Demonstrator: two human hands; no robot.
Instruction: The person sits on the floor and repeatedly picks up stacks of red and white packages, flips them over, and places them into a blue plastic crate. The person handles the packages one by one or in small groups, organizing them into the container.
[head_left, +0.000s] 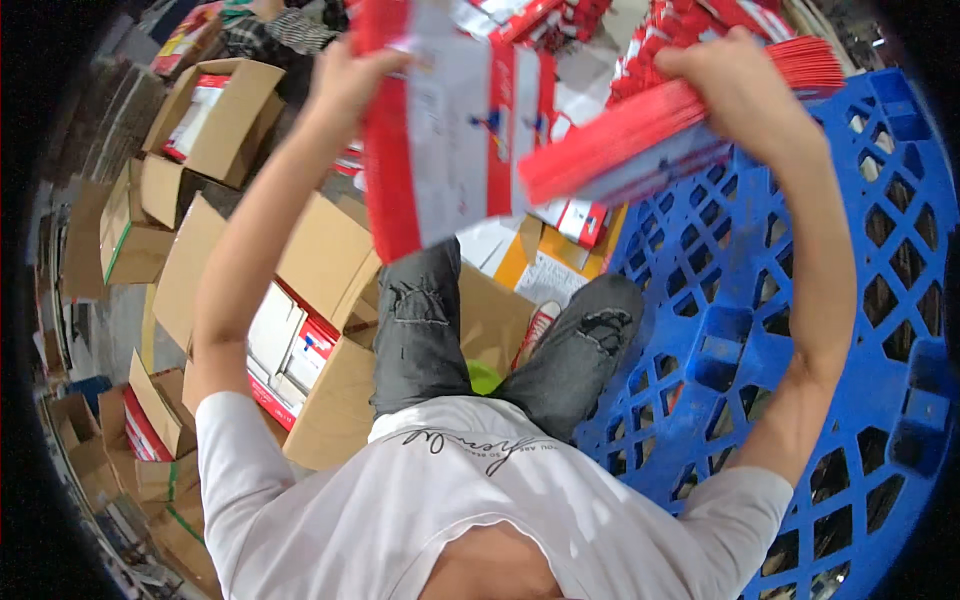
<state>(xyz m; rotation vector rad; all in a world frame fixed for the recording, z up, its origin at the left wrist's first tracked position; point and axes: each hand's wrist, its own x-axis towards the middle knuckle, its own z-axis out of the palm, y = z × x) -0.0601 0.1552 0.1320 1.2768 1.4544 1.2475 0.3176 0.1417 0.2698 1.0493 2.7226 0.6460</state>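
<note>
My left hand (345, 82) is raised at the upper middle, its thumb and fingers closed on the edge of a red-and-white printed flat packet (450, 145). The packet's broad face is turned toward me and smeared by motion. Opposite it, my right hand (735, 95) grips a thick stack of red-edged flat packets (620, 140) from above. The stack tilts, its near left end close to the packet's right side; whether they touch I cannot tell. Behind both hands lie more red-and-white packets (655, 50) in piles, partly hidden.
A blue plastic lattice pallet (725, 345) fills the right side. On the left stand several opened cardboard boxes (330, 255), some holding red-and-white packets. An orange-and-white carton (550, 270) lies beyond my knees. Dark cloth (290, 32) shows at the upper left.
</note>
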